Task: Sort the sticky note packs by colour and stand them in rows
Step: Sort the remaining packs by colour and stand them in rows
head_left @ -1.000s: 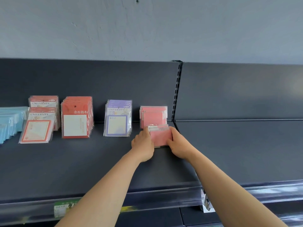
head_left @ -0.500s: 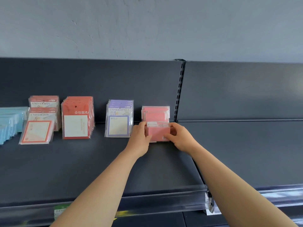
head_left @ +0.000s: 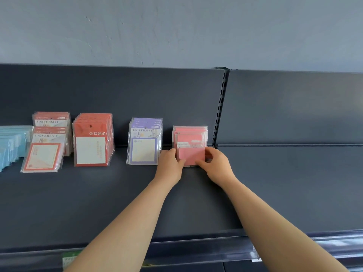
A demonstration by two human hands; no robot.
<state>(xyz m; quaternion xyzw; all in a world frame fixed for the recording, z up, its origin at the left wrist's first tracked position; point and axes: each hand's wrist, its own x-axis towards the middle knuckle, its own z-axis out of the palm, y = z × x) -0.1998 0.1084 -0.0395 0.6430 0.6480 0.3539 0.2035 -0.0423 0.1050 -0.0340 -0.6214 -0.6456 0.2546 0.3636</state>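
Note:
A stack of pink sticky note packs stands on the dark shelf, right in front of more pink packs leaning on the back panel. My left hand grips the stack's left side. My right hand holds its right side, fingers curled over the lower front. Further left stand a purple row, a red row, an orange-bordered row and a light blue row.
A slotted upright post divides this shelf bay from the bay on the right. A clear price rail runs along the shelf's front edge. A grey wall rises above the back panel.
Both hands have pushed the pink stack back along the shelf until it stands against the pink packs at the rear. The view has shifted slightly.

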